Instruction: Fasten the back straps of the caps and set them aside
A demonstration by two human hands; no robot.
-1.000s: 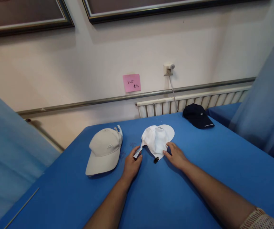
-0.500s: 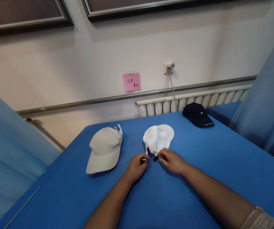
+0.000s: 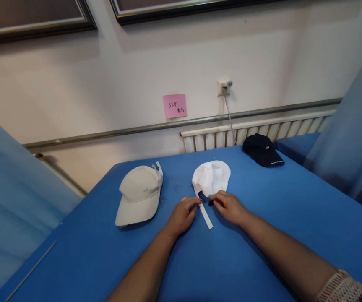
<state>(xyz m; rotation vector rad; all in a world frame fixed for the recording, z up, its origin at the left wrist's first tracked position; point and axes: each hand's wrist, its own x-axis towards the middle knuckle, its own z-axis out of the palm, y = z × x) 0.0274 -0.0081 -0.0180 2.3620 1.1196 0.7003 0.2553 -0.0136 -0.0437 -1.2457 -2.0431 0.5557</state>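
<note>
A white cap (image 3: 212, 177) lies on the blue table (image 3: 262, 235), its back opening toward me. Its white adjuster strap (image 3: 206, 216) runs out across the table between my hands. My left hand (image 3: 183, 214) rests closed at the strap's base, fingertips pinching the strap near the cap. My right hand (image 3: 229, 206) is closed on the small black buckle at the cap's rear edge, just right of the strap.
A beige cap (image 3: 139, 193) lies to the left of the white one. A dark navy cap (image 3: 262, 150) sits at the table's far right corner by the radiator (image 3: 250, 133). Blue curtains hang on both sides (image 3: 353, 134). A pink note (image 3: 175, 105) is stuck to the wall.
The strap, first off to the left of the cap, has been pulled through and now lies straight toward me. Both hands moved in to the cap's rear opening.
</note>
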